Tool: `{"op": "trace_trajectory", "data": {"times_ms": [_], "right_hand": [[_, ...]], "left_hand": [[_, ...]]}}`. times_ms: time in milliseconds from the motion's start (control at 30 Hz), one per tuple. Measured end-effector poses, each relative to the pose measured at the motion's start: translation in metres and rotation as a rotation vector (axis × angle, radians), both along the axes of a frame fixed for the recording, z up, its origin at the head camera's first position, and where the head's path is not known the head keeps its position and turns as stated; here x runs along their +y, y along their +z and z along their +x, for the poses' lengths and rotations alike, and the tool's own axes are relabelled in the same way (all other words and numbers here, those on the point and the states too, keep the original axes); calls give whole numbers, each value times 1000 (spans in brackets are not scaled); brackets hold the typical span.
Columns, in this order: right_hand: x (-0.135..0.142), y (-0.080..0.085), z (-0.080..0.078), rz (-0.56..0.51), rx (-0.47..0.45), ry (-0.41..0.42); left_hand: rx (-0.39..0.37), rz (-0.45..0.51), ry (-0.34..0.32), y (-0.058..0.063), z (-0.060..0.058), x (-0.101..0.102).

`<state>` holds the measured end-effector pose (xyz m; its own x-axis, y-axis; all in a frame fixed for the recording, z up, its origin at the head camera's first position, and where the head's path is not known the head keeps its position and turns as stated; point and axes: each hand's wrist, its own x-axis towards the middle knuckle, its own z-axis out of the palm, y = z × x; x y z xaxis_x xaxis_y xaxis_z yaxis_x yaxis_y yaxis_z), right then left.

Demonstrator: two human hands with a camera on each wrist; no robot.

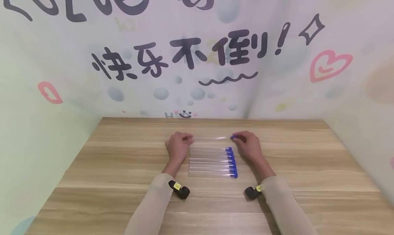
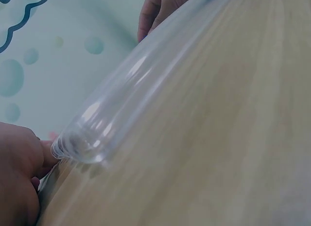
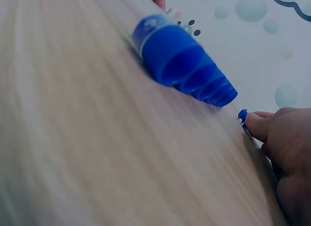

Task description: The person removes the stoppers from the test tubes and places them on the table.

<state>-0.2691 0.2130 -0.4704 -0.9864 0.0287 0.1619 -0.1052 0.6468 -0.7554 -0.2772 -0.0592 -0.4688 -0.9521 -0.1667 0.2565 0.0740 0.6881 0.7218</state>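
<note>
1. My left hand (image 1: 179,146) held one clear tube (image 1: 215,138) by its left end, the thumb and forefinger pinched together there. From the wrist on that side the pinch was hidden behind the nearer tubes.
2. My right hand (image 1: 250,146) had a small blue cap (image 1: 233,137) clamped between thumb and fingertip, just beyond the tube's right end.
3. Cap and tube stood apart, with a short gap between them, roughly in line. I could not tell whether the tube rested on the table (image 1: 107,166) or hung slightly above it.
4. Closer to me lay a row of capped tubes (image 1: 210,160), side by side, rounded ends to the left and blue lids (image 3: 170,53) to the right. The loose tube sat beyond the far side of that row, parallel to it. Neither hand seemed to grip anything in the row.
5. I judged the step in hand to be the handling of one tube and its lid as separate pieces; whether the lid was coming off or going on, I could not tell.
6. The next move, to my mind, called for a steady left pinch and a straight right hand, so the thin tube would neither roll nor knock its neighbours.
</note>
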Motion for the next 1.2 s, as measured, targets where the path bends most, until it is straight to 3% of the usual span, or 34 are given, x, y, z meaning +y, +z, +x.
{"op": "trace_trajectory", "data": {"times_ms": [267, 500, 833, 1200], "right_hand": [[-1, 2, 0, 11, 10, 20], [-1, 4, 1, -3, 12, 25], [-1, 4, 1, -51, -2, 12], [-1, 5, 9, -111, 1, -60]], "left_hand": [[-27, -39, -3, -2, -2, -2], [-2, -55, -4, -3, -1, -2], [25, -24, -12, -3, 1, -3], [62, 56, -3, -3, 3, -5]]}}
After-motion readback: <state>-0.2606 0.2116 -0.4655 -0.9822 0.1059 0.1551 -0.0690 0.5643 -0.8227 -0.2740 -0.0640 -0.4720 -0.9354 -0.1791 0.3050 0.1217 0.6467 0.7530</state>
